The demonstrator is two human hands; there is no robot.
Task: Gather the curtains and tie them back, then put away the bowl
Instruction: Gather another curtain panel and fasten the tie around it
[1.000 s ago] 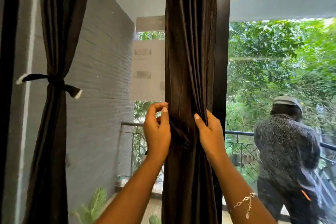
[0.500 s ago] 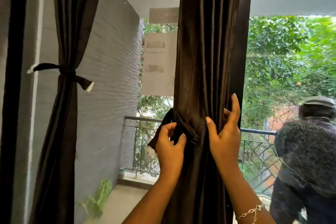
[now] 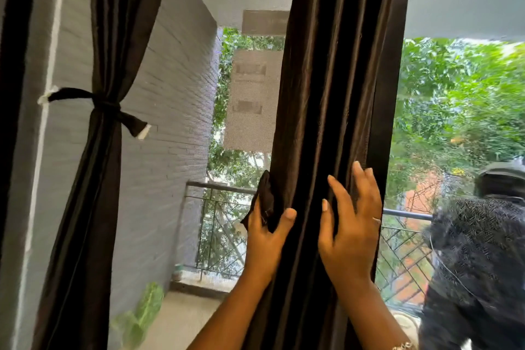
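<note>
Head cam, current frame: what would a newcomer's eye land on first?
The dark centre curtain hangs gathered mid-frame with both hands on it: the left hand grips a dark tie strap at its left edge, the right hand lays straight fingers on its folds. At far left a second curtain is already cinched by a knotted band; a person in dark patterned clothing stands outside at lower right.

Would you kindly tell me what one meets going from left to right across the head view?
Tied curtain → brick wall → left hand gripping a strap → right hand → person outside.
</note>
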